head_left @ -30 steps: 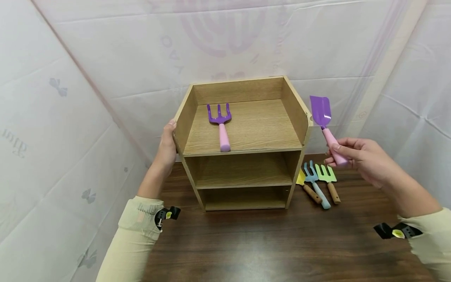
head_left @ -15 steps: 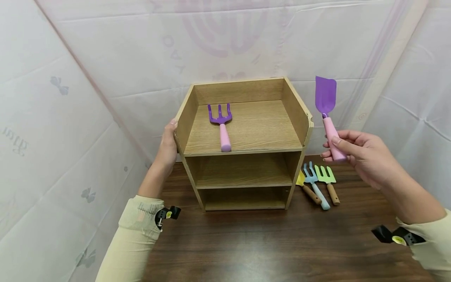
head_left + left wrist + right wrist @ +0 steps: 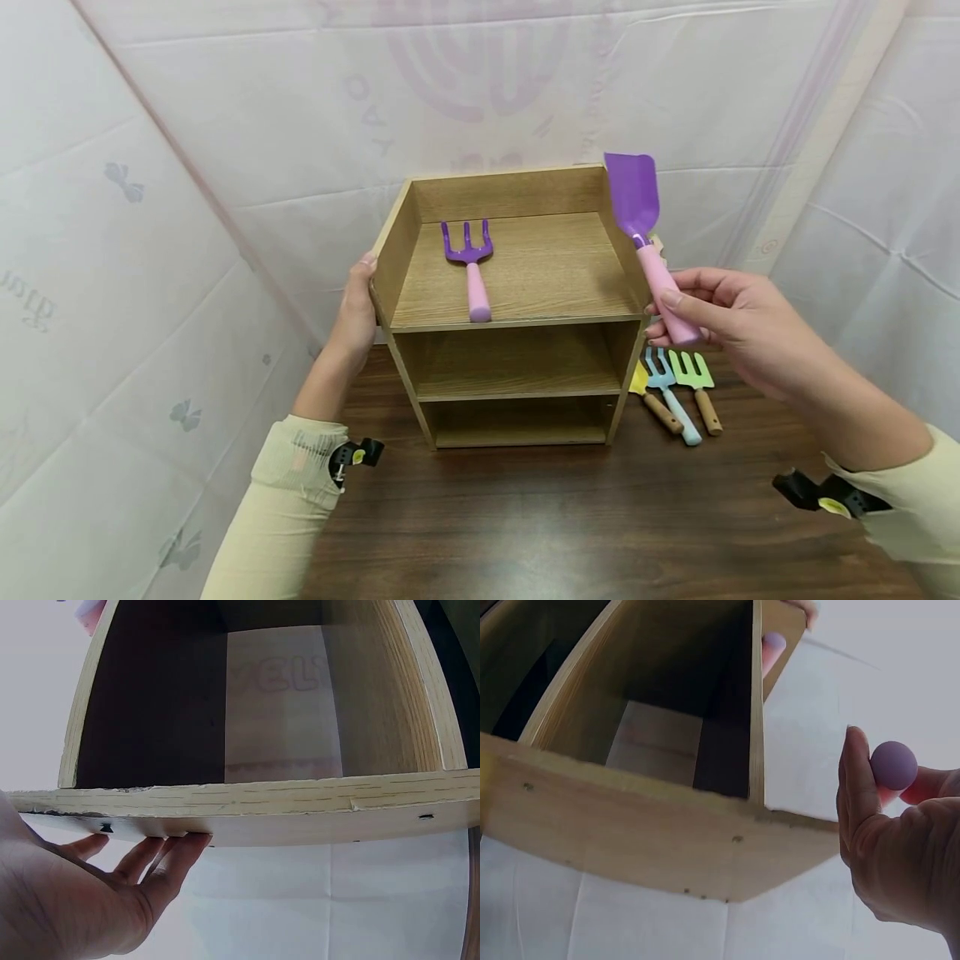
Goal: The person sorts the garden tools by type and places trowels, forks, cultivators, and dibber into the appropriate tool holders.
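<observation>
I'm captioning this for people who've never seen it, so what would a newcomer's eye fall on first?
Probably the bright purple trowel, its pink handle held in the right hand at the right side of the wooden shelf unit. Next, likely the matching purple fork, lying left of centre on the unit's top shelf. Then perhaps the blue fork and green fork on the dark table, right of the unit.

Dressed in pale yellow, with a left sleeve (image 3: 262, 521) wrinkled toward the cuff (image 3: 322, 437) and marked there with fine dark lines and a small peach patch (image 3: 300, 461), and a matching right sleeve (image 3: 915, 508). Fitted with a black left strap (image 3: 345, 457) and black right strap (image 3: 843, 490), both angular-ended and spotted with yellow.
</observation>
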A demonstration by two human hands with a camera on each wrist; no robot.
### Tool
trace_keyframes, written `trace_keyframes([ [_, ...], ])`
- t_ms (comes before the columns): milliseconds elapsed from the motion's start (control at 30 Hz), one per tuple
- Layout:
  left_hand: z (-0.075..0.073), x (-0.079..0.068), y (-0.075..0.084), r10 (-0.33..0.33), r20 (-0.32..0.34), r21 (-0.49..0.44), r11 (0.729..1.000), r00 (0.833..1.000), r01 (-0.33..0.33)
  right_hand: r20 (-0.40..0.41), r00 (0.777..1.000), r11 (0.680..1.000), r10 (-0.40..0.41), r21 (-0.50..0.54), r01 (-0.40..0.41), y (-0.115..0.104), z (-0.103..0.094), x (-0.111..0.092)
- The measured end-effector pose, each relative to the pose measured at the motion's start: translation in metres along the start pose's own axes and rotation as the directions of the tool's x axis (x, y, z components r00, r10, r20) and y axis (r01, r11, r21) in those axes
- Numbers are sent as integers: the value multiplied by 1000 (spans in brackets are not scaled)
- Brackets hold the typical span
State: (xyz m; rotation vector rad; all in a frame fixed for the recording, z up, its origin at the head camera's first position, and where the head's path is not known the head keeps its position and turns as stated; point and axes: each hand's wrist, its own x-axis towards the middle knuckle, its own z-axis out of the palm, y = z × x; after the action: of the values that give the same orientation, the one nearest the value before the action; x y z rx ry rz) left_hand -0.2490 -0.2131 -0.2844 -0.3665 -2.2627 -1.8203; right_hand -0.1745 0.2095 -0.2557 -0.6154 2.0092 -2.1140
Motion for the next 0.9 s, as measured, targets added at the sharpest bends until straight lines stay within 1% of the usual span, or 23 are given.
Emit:
trace_keyframes([
  [200, 0, 1, -2, -3, 1, 15, 1000, 1000, 3, 48, 999, 1000, -1, 15, 0, -4, 19, 6],
  [333, -1, 1, -1, -12, -9, 15, 1000, 1000, 12, 62, 998, 1000, 25, -2, -24, -6, 30, 11],
  [467, -2, 0, 0, -17, -19, 6, 1000, 1000, 17, 50, 997, 998, 59, -29, -58, -9, 36, 18],
  [733, -4, -1, -2, -28, -14, 24, 999, 1000, 28, 25, 989, 989, 148, -8, -147, -7, 42, 32],
  [900, -4, 0, -1, -11, -10, 22, 1000, 1000, 12, -24, 985, 985, 173, -4, -173, -6, 43, 38],
])
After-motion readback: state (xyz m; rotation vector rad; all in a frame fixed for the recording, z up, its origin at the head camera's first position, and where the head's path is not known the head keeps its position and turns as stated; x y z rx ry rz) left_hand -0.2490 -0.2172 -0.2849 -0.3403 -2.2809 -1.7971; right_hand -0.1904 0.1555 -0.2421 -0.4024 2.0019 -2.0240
